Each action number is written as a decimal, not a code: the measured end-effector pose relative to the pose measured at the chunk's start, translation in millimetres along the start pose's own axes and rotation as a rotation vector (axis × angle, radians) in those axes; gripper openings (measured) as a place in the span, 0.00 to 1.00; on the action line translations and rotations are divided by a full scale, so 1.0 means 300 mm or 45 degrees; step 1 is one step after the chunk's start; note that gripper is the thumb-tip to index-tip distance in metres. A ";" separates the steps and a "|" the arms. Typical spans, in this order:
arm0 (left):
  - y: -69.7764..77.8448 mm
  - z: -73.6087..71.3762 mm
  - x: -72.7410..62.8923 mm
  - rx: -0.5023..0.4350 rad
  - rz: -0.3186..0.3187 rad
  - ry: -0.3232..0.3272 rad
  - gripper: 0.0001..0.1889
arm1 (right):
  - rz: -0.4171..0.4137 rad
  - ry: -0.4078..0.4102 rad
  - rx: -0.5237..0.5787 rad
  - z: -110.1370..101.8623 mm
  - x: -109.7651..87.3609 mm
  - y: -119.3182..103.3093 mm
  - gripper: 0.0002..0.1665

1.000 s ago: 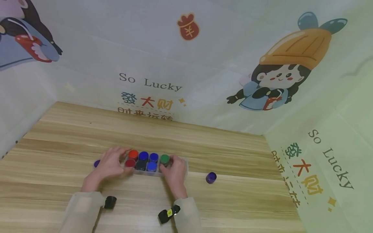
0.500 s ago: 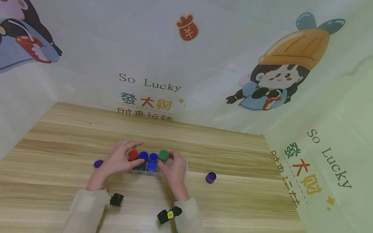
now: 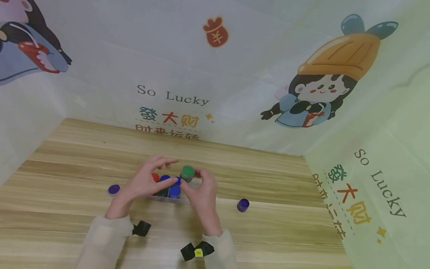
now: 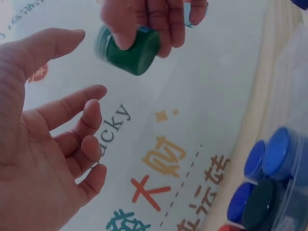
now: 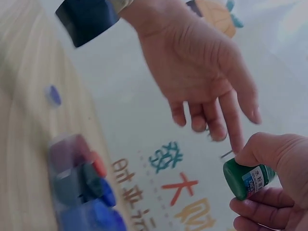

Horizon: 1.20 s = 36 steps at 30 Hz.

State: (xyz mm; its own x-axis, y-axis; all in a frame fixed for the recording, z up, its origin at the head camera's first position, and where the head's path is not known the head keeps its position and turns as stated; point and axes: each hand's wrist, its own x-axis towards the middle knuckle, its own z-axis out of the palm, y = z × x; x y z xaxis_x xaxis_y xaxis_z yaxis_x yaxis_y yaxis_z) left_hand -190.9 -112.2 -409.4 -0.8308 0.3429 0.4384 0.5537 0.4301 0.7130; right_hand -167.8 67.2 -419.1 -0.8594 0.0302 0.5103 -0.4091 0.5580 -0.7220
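My right hand [image 3: 205,194] pinches a small green paint jar [image 3: 187,173] between thumb and fingers, raised over the clear plastic box [image 3: 168,199]. In the right wrist view a printed label [image 5: 255,179] shows on the jar's side. My left hand [image 3: 147,182] hovers over the box's left part, thumb and fingers spread and holding nothing. The left wrist view shows this palm [image 4: 43,144] apart from the jar. Red, blue and dark paint jars sit in the box, among them a blue jar [image 3: 174,192]; the left hand partly hides them.
On the wooden table [image 3: 285,231], an uncapped purple jar [image 3: 243,205] stands right of the box. A purple lid [image 3: 114,189] lies to the left, beside my left wrist. A printed cloth [image 3: 248,74] walls off the back and sides.
My right hand has lifted the green jar up out of the box. My left hand has left the box's left end and moved right, towards the jar, with fingers spread.
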 end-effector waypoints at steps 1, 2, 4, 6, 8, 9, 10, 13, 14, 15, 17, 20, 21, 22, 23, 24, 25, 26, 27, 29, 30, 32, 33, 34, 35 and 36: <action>0.007 0.001 0.003 -0.015 0.002 0.000 0.24 | -0.008 -0.001 0.013 -0.006 0.002 -0.009 0.17; 0.013 0.002 0.006 -0.034 0.009 0.002 0.23 | -0.017 0.000 0.023 -0.012 0.003 -0.017 0.17; 0.023 0.006 0.011 -0.066 0.041 0.013 0.22 | -0.036 0.002 0.039 -0.023 0.005 -0.031 0.17; 0.032 0.009 0.016 -0.099 0.090 0.029 0.21 | -0.057 0.008 0.055 -0.033 0.005 -0.045 0.17; 0.037 0.012 0.021 -0.129 0.154 0.045 0.21 | -0.084 0.012 0.068 -0.041 0.006 -0.056 0.17; 0.038 0.015 0.024 -0.147 0.183 0.051 0.20 | -0.101 0.013 0.073 -0.045 0.007 -0.060 0.17; 0.040 0.016 0.026 -0.169 0.214 0.053 0.20 | -0.117 0.015 0.075 -0.048 0.007 -0.064 0.16; 0.042 0.021 0.031 -0.253 0.260 0.038 0.19 | -0.149 0.010 0.091 -0.055 0.008 -0.072 0.16; 0.042 0.022 0.032 -0.277 0.265 0.031 0.19 | -0.158 0.008 0.097 -0.056 0.008 -0.072 0.15; 0.042 0.022 0.033 -0.297 0.269 0.024 0.18 | -0.162 0.006 0.108 -0.057 0.007 -0.073 0.15; 0.043 0.023 0.032 -0.319 0.256 0.011 0.18 | -0.161 -0.003 0.133 -0.059 0.007 -0.074 0.15; 0.045 0.022 0.030 -0.317 0.219 0.016 0.17 | -0.152 -0.024 0.167 -0.063 0.005 -0.074 0.15; 0.046 0.022 0.030 -0.317 0.204 0.022 0.16 | -0.144 -0.031 0.178 -0.064 0.005 -0.075 0.15; 0.047 0.023 0.029 -0.320 0.186 0.030 0.16 | -0.134 -0.038 0.183 -0.065 0.004 -0.074 0.15; 0.048 0.024 0.028 -0.325 0.166 0.040 0.15 | -0.123 -0.046 0.190 -0.065 0.003 -0.074 0.15; 0.051 0.026 0.028 -0.330 0.153 0.049 0.15 | -0.113 -0.051 0.194 -0.065 0.002 -0.073 0.15; 0.055 0.028 0.028 -0.330 0.140 0.060 0.14 | -0.104 -0.055 0.200 -0.065 0.002 -0.074 0.15; 0.059 0.030 0.028 -0.328 0.129 0.069 0.13 | -0.095 -0.056 0.203 -0.064 0.001 -0.073 0.15; 0.061 0.032 0.028 -0.329 0.122 0.075 0.13 | -0.089 -0.056 0.206 -0.064 0.001 -0.073 0.15; 0.068 0.034 0.028 -0.325 0.118 0.075 0.14 | -0.078 -0.057 0.212 -0.063 0.000 -0.074 0.15; 0.070 0.034 0.028 -0.329 0.127 0.068 0.14 | -0.079 -0.055 0.210 -0.063 0.000 -0.074 0.15; 0.069 0.032 0.028 -0.360 0.164 0.045 0.15 | -0.081 -0.057 0.204 -0.063 0.001 -0.074 0.15; 0.067 0.031 0.028 -0.375 0.183 0.031 0.16 | -0.081 -0.059 0.200 -0.064 0.002 -0.075 0.15; 0.066 0.030 0.028 -0.388 0.203 0.018 0.17 | -0.078 -0.063 0.196 -0.064 0.002 -0.076 0.15; 0.065 0.029 0.027 -0.402 0.219 0.009 0.18 | -0.076 -0.067 0.190 -0.065 0.002 -0.076 0.15; 0.064 0.028 0.027 -0.411 0.225 0.004 0.18 | -0.075 -0.070 0.186 -0.065 0.003 -0.076 0.15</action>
State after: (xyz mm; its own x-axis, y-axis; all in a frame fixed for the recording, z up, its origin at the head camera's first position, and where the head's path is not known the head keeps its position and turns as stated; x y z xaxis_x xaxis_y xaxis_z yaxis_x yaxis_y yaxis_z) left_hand -186.6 -94.2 -396.7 -0.7242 0.3857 0.5716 0.6430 0.0782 0.7619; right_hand -153.2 70.8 -393.0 -0.8467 -0.0464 0.5301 -0.4957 0.4311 -0.7539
